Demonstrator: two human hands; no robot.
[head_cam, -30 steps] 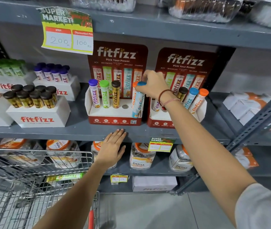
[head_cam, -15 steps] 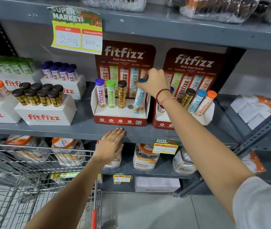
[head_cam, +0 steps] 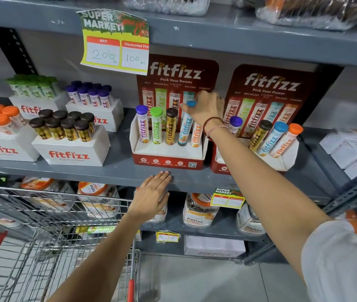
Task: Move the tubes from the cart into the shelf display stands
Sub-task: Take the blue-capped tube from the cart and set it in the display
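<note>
Right hand [head_cam: 206, 107] gripping blue-capped tube [head_cam: 185, 127], left hand [head_cam: 151, 196] on shelf edge [head_cam: 108, 174]

Right hand [head_cam: 206, 110] fingers curled, arm outstretched; left hand [head_cam: 151, 196] flat, open.

even, soft light | wide-angle bowing at edges | slight overall blur

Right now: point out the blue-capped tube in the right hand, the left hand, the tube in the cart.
blue-capped tube [head_cam: 185, 131], head view, label.
left hand [head_cam: 151, 196], head view, back.
green tube in cart [head_cam: 101, 229], head view, body.
</note>
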